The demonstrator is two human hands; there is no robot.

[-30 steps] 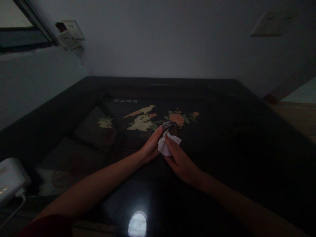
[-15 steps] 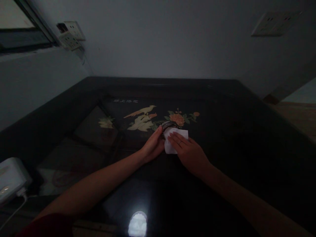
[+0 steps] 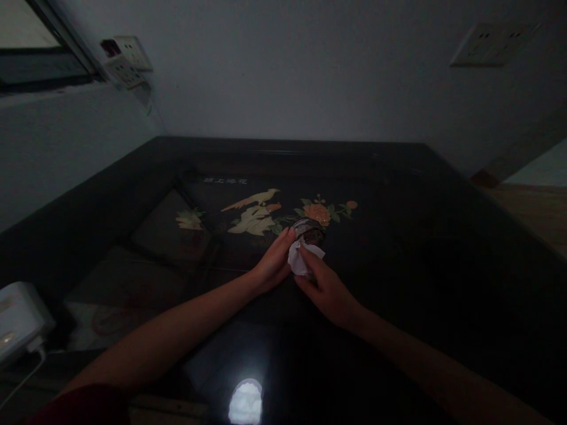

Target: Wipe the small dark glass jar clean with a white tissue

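Note:
A small round see-through glass bowl [image 3: 313,231] rests on the dark glossy tabletop [image 3: 398,248], its near side hidden by a tissue and fingers. Around its left edge my left hand [image 3: 275,260] is closed, thumb at the rim. My right hand [image 3: 328,289] pinches a crumpled white tissue [image 3: 299,260] and presses it against the bowl's near side. Under the bowl's far edge, the table's printed bird [image 3: 254,200] and orange flower [image 3: 317,212] show.
At the left edge stands a white box-shaped device [image 3: 22,319] with a white cable [image 3: 24,378]. Wall sockets [image 3: 133,52] sit at the back left, and another socket plate [image 3: 489,44] is on the right. A bright light reflection lies on the near tabletop.
My right hand has moved slightly left and toward me. The tissue, spread flat before, is now bunched under the fingers, and more of the bowl shows. The left hand stays put.

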